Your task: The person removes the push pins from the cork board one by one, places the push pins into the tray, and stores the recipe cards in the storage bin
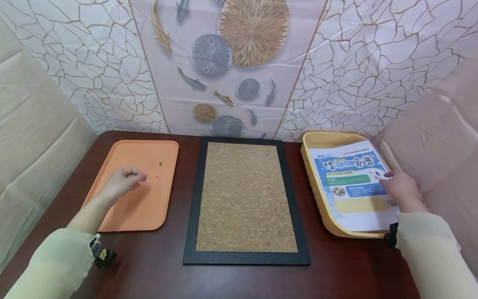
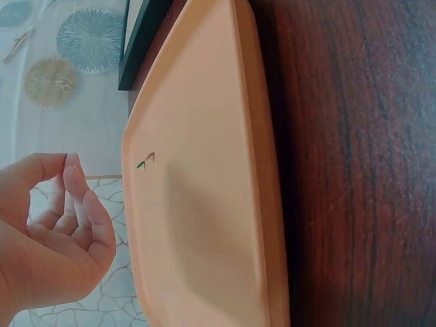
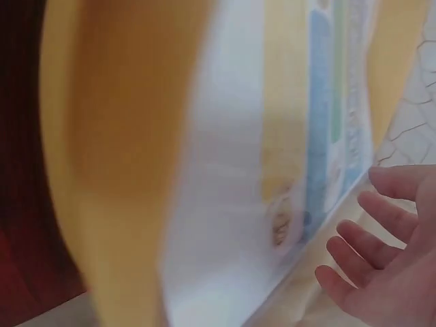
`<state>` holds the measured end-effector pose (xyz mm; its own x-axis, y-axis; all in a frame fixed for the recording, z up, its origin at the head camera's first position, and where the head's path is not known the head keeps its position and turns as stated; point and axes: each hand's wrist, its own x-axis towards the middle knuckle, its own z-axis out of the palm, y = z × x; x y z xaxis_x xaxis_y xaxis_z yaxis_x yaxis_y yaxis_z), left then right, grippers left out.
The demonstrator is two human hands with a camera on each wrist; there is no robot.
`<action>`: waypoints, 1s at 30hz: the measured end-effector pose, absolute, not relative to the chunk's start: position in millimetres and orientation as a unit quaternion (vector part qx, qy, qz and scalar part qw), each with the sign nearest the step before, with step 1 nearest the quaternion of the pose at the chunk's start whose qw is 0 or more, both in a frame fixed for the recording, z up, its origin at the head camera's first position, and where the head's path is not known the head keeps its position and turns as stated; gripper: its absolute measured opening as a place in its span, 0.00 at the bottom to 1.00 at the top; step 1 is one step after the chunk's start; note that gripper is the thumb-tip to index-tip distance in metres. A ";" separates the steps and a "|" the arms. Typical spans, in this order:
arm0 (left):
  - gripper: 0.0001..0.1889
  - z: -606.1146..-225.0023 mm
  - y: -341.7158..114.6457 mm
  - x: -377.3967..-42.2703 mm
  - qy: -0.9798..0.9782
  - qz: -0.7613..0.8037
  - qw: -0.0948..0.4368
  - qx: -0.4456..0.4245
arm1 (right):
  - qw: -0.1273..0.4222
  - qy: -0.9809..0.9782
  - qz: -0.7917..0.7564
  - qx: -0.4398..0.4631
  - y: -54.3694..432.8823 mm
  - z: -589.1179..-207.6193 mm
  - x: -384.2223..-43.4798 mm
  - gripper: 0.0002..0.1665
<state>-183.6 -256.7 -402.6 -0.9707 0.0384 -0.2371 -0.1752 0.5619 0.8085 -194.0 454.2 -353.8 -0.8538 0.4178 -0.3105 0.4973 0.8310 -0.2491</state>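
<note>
In the head view my left hand (image 1: 125, 182) hovers over an orange tray (image 1: 130, 218), fingers loosely curled. The left wrist view shows the thumb and forefinger of the left hand (image 2: 61, 231) overlapping at their tips, with nothing visible held. On the tray lie a tiny green piece (image 2: 141, 165) and a tiny pinkish piece (image 2: 151, 157), both resembling push pins. At the right, my right hand (image 1: 405, 191) is at the right edge of a printed paper sheet (image 1: 347, 176) in a yellow basket (image 1: 317, 187). Its fingers (image 3: 368, 242) are spread and slightly bent beside that edge.
Between tray and basket lies a cork board (image 1: 246, 199) in a black frame (image 1: 246, 258), flat on the dark reddish-brown table (image 1: 149, 265). A patterned backdrop (image 1: 239, 83) stands behind the table, and a beige padded side (image 1: 437, 137) rises right beside the basket.
</note>
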 end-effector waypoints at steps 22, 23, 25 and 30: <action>0.13 -439.6 -254.4 -197.3 0.913 0.391 0.089 -0.070 | 0.040 0.982 -0.179 0.035 363.8 -339.3 -198.9 0.26; 0.12 -439.8 -253.8 -197.1 0.916 0.386 0.087 -0.071 | 0.042 0.982 -0.180 0.033 361.7 -339.2 -198.6 0.26; 0.12 -439.4 -252.8 -196.3 0.919 0.379 0.084 -0.071 | 0.048 0.981 -0.186 0.033 358.5 -338.9 -197.8 0.26; 0.11 -438.6 -251.5 -195.2 0.921 0.374 0.082 -0.072 | 0.056 0.979 -0.192 0.035 354.3 -337.7 -195.7 0.26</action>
<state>-195.2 -251.5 -438.6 -0.9762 -0.0711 -0.2047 -0.1937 0.7094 0.6776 -195.7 354.3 -337.7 -0.9914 0.0464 -0.1226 0.0894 0.9237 -0.3726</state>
